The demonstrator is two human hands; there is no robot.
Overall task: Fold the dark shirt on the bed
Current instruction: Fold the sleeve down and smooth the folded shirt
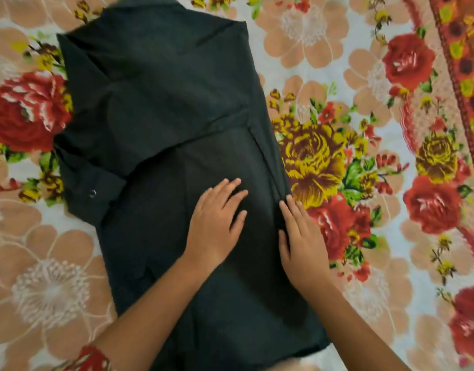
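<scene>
The dark shirt [161, 124] lies flat on the bed, back side up, running from the top left down to the bottom centre. Its sides are folded inward, and a sleeve lies across the middle with its buttoned cuff [92, 192] at the left edge. My left hand [217, 223] presses flat on the lower middle of the shirt, fingers straight and spread. My right hand [301, 236] lies flat along the shirt's folded right edge, fingers straight and pointing away from me.
A floral bedsheet [377, 183] with red, yellow and peach flowers covers the whole bed around the shirt. A patterned red and orange border [460, 76] runs down the far right. A red patterned sleeve [91, 357] shows at my left forearm.
</scene>
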